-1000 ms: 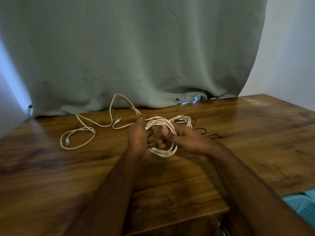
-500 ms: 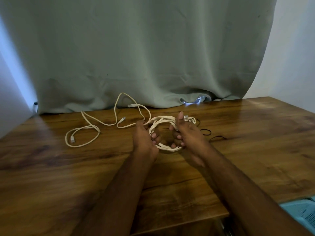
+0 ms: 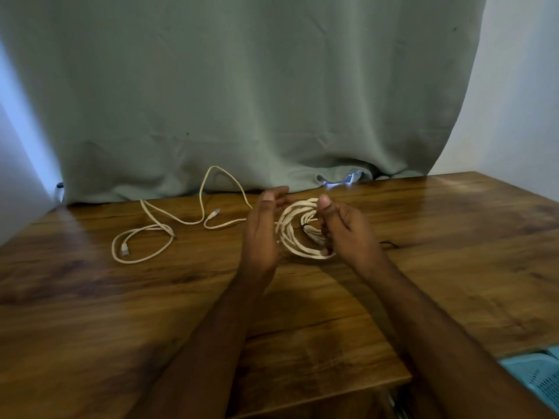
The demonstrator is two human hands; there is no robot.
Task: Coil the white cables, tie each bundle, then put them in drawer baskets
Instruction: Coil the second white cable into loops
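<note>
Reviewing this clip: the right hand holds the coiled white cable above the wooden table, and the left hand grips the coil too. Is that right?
Not quite. In the head view the left hand is open beside the coiled white cable, fingers extended, not gripping it. The rest stands: the right hand holds the coil above the wooden table.

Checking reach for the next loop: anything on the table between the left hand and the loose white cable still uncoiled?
Nothing visible. The left hand sits beside the coil that the right hand holds; the loose cable trails left from there across bare table.
</note>
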